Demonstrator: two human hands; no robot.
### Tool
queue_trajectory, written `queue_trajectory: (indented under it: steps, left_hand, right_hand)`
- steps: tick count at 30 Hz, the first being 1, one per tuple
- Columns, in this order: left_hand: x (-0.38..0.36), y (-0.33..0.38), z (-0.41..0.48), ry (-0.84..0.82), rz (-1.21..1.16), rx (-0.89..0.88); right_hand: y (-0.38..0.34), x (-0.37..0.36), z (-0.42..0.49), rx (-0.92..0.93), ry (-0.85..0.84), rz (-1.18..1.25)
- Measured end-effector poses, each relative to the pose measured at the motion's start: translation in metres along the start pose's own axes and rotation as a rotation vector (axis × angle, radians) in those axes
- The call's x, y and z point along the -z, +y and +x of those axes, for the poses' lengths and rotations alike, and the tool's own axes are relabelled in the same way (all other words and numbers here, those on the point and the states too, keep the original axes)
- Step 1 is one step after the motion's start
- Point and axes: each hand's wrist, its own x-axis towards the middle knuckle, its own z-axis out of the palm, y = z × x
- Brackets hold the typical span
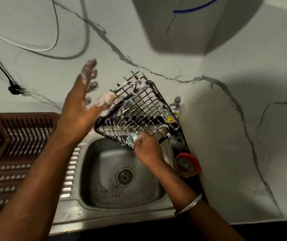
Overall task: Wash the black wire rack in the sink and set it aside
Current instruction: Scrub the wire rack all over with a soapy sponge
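Dim, wide-angle-warped view; broad shadows on the wall (174,37), raised hand motion-blurred.

Two hands (80,105) (147,151), one wire rack (139,108), one sink (102,153), one sponge (132,137), one basket (17,119)

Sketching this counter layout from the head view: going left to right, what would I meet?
In order: brown slatted basket → soapy left hand → black wire rack → orange-rimmed tub by the wall.
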Motion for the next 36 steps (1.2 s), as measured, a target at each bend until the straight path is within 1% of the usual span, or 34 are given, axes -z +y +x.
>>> queue_trajectory:
  steps: [1, 2, 5, 6, 8, 9, 10, 12, 14, 15, 16, 17, 19, 21, 23, 24, 27, 30, 31, 34, 35, 36]
  left_hand:
    - [-0.006, -0.009, -0.008, 0.08, -0.12, 0.026]
    - [-0.017, -0.017, -0.017, 0.123, -0.2, 0.051]
    - [-0.056, -0.035, -0.041, 0.133, -0.221, 0.157]
    - [-0.064, -0.039, -0.044, 0.163, -0.22, 0.142]
    - [-0.068, -0.049, -0.043, 0.334, -0.25, 0.13]
    - [-0.065, -0.052, -0.039, 0.397, -0.307, 0.153]
    - [-0.061, -0.053, -0.035, 0.425, -0.367, 0.183]
    - [-0.059, -0.052, -0.033, 0.471, -0.427, 0.217]
    - [-0.063, -0.043, -0.036, 0.516, -0.46, 0.192]
    - [-0.066, -0.041, -0.035, 0.534, -0.461, 0.183]
    - [-0.067, -0.039, -0.033, 0.552, -0.442, 0.185]
    - [-0.066, -0.035, -0.031, 0.57, -0.462, 0.191]
    - [-0.064, -0.034, -0.027, 0.557, -0.503, 0.21]
    - [-0.061, -0.029, -0.028, 0.516, -0.423, 0.208]
    - [-0.059, -0.027, -0.03, 0.546, -0.392, 0.2]
    - [-0.058, -0.027, -0.028, 0.564, -0.406, 0.205]
    - [-0.057, -0.032, -0.023, 0.546, -0.376, 0.171]
    - [-0.055, -0.031, -0.024, 0.533, -0.342, 0.139]
    - [-0.056, -0.033, -0.025, 0.539, -0.336, 0.128]
    - [-0.058, -0.034, -0.023, 0.529, -0.324, 0.088]
    - [-0.057, -0.033, -0.023, 0.526, -0.309, 0.083]
    - [-0.056, -0.032, -0.023, 0.531, -0.29, 0.08]
  right_hand:
    - [-0.004, 0.0, -0.001, 0.004, 0.0, 0.035]
    - [-0.009, 0.0, -0.001, 0.007, -0.003, 0.068]
    - [-0.029, -0.014, -0.002, 0.018, -0.083, 0.184]
    - [-0.035, -0.019, -0.005, 0.029, -0.123, 0.198]
    - [-0.046, -0.027, -0.012, 0.067, -0.186, 0.202]
    - [-0.048, -0.027, -0.015, 0.107, -0.202, 0.193]
    - [-0.047, -0.026, -0.017, 0.161, -0.197, 0.16]
    - [-0.042, -0.013, -0.013, 0.29, -0.097, 0.027]
    - [-0.031, -0.002, -0.006, 0.421, 0.107, -0.182]
    - [-0.029, 0.0, -0.006, 0.439, 0.174, -0.29]
    - [-0.033, -0.002, -0.009, 0.434, 0.208, -0.346]
    - [-0.038, -0.007, -0.012, 0.413, 0.191, -0.351]
    - [-0.042, -0.012, -0.015, 0.42, 0.159, -0.316]
    - [-0.039, -0.005, -0.009, 0.409, 0.218, -0.314]
    - [-0.037, 0.001, -0.005, 0.379, 0.293, -0.334]
    - [-0.038, 0.0, -0.008, 0.394, 0.295, -0.335]
    - [-0.039, -0.007, -0.013, 0.466, 0.219, -0.313]
    - [-0.029, -0.003, -0.006, 0.398, 0.276, -0.307]
    - [-0.03, -0.004, -0.009, 0.41, 0.267, -0.304]
    - [-0.036, -0.012, -0.027, 0.521, 0.109, -0.295]
    - [-0.034, -0.008, -0.025, 0.507, 0.128, -0.316]
    - [-0.028, -0.004, -0.023, 0.473, 0.186, -0.325]
